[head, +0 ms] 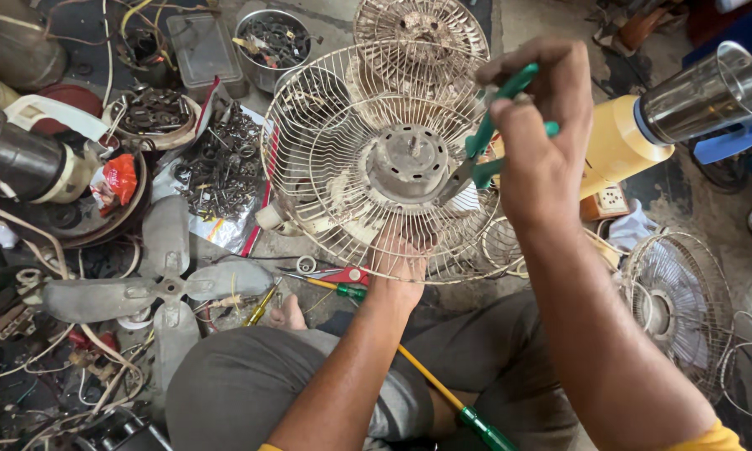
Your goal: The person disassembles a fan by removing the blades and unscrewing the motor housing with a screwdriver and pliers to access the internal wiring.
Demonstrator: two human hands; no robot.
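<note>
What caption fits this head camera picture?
Right hand works green-handled pliers at a fan guard steadied by the left hand.

Both forearms are bare from elbow to wrist, and the left hand [401, 263] and right hand [539, 138] wear no gloves. Yellow sleeve edges show at five and six o'clock. Grey trousers cover the folded legs; a bare foot [288, 316] shows.

Grimy wire metal fan guard [351, 125]; glossy green plastic plier handles [493, 125].
</note>
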